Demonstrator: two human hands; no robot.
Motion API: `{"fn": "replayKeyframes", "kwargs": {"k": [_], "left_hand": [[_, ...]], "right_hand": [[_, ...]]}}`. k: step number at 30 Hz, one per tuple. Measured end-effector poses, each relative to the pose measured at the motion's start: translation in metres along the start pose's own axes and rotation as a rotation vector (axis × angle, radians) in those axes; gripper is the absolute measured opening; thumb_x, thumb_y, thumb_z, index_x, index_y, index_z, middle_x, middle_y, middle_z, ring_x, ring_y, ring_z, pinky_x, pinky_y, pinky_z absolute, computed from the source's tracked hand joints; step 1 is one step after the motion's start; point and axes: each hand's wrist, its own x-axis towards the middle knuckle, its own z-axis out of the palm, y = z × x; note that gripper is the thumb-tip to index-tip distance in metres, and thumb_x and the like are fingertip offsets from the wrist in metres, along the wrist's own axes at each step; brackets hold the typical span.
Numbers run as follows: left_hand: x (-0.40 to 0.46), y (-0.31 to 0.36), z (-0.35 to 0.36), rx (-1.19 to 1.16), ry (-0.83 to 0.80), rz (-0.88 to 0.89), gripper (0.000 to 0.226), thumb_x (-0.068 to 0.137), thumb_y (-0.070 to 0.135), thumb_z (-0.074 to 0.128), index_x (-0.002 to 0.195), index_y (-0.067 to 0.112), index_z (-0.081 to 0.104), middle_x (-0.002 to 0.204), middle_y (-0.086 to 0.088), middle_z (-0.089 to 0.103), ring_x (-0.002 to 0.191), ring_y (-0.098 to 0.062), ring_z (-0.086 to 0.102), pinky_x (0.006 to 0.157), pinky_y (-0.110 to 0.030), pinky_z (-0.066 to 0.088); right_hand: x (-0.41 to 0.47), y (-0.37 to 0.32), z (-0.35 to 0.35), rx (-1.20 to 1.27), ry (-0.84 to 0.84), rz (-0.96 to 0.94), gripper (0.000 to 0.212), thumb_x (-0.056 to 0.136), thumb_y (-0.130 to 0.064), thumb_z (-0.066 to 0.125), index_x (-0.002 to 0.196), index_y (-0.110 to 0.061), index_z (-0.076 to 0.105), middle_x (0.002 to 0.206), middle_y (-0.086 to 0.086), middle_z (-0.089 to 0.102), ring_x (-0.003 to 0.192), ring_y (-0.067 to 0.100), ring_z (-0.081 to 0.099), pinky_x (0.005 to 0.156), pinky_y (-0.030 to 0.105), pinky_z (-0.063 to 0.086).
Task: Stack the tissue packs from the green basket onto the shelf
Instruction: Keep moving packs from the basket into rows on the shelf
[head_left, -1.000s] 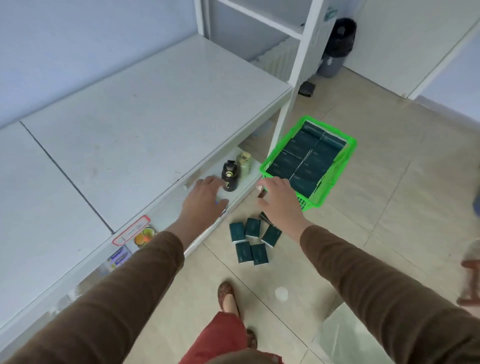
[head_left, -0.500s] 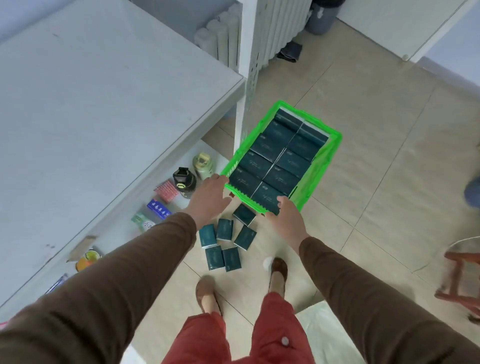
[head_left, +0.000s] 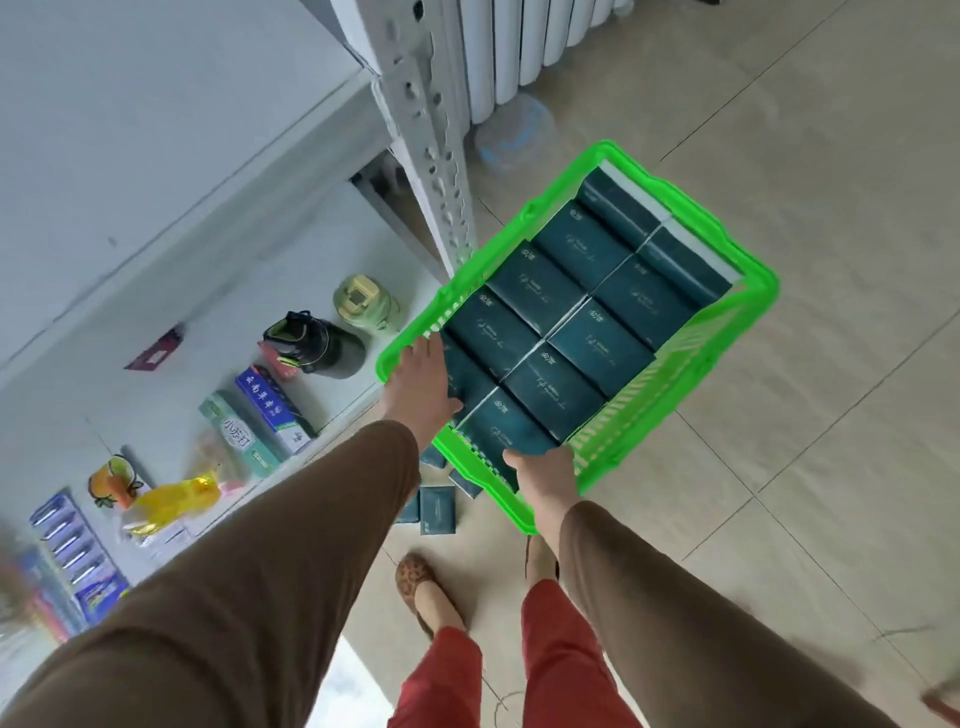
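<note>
The green basket (head_left: 753, 280) is tilted and sits above the floor, packed with several dark teal tissue packs (head_left: 597, 343) in two rows. My left hand (head_left: 421, 384) grips its near left corner, thumb inside against a pack. On the near rim, my right hand (head_left: 545, 475) holds with the thumb on top and the fingers curled under. Several loose teal packs (head_left: 439, 512) lie on the floor beneath the basket, partly hidden by it and my left arm. The white shelf (head_left: 156, 130) runs along the left.
The lower shelf board (head_left: 311, 244) carries a black bottle (head_left: 317, 343), a pale green bottle (head_left: 363, 301), toothpaste boxes (head_left: 270, 410) and other small goods. A perforated upright post (head_left: 431, 135) stands just left of the basket. A radiator (head_left: 530, 41) is behind. My feet (head_left: 415, 577) stand on tiled floor.
Both hands left the shelf edge and took hold of the basket's near end. The basket has risen off the floor toward me and now covers part of the loose packs.
</note>
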Motion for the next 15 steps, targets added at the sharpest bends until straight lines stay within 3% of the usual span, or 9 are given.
{"fn": "replayKeyframes", "kwargs": {"k": [4,7,11,13,15], "left_hand": [[0.010,0.002,0.016,0.034,-0.005,-0.044,0.121,0.062,0.048,0.088,0.151,0.007,0.016,0.137,-0.012,0.043,0.122,-0.031,0.046,0.097,-0.044,0.045],[0.015,0.002,0.011,0.046,-0.015,-0.073,0.126,0.055,0.050,0.090,0.149,0.011,0.017,0.128,-0.013,0.051,0.117,-0.035,0.048,0.093,-0.048,0.044],[0.021,-0.002,-0.008,-0.076,-0.029,-0.103,0.108,0.059,0.042,0.091,0.142,0.013,0.028,0.121,-0.018,0.054,0.114,-0.040,0.050,0.091,-0.050,0.044],[0.021,-0.006,-0.018,-0.147,-0.065,-0.083,0.092,0.064,0.040,0.088,0.135,0.011,0.037,0.126,-0.015,0.052,0.119,-0.036,0.048,0.093,-0.047,0.045],[0.012,-0.009,-0.028,-0.194,-0.087,-0.077,0.076,0.067,0.041,0.085,0.126,0.012,0.047,0.124,-0.010,0.051,0.118,-0.032,0.048,0.091,-0.044,0.045]], "right_hand": [[0.013,-0.001,0.004,0.059,0.015,0.095,0.073,0.087,-0.026,0.076,0.137,0.003,0.031,0.120,0.010,0.050,0.107,0.027,0.055,0.094,0.035,0.043],[0.012,-0.005,0.005,0.084,0.049,0.129,0.070,0.090,-0.029,0.073,0.135,0.001,0.029,0.115,0.010,0.048,0.110,0.026,0.055,0.093,0.034,0.042],[0.010,0.001,-0.005,0.056,-0.010,0.069,0.045,0.088,-0.030,0.073,0.117,-0.005,0.049,0.121,0.021,0.061,0.098,0.025,0.057,0.097,0.041,0.051],[0.001,0.003,-0.010,0.131,-0.003,0.048,0.053,0.084,-0.028,0.077,0.120,0.002,0.053,0.111,0.020,0.062,0.092,0.026,0.058,0.088,0.039,0.052],[-0.015,0.000,-0.012,0.234,0.023,0.011,0.060,0.081,-0.027,0.082,0.122,0.001,0.048,0.107,0.010,0.056,0.094,0.023,0.054,0.083,0.032,0.042]]}}
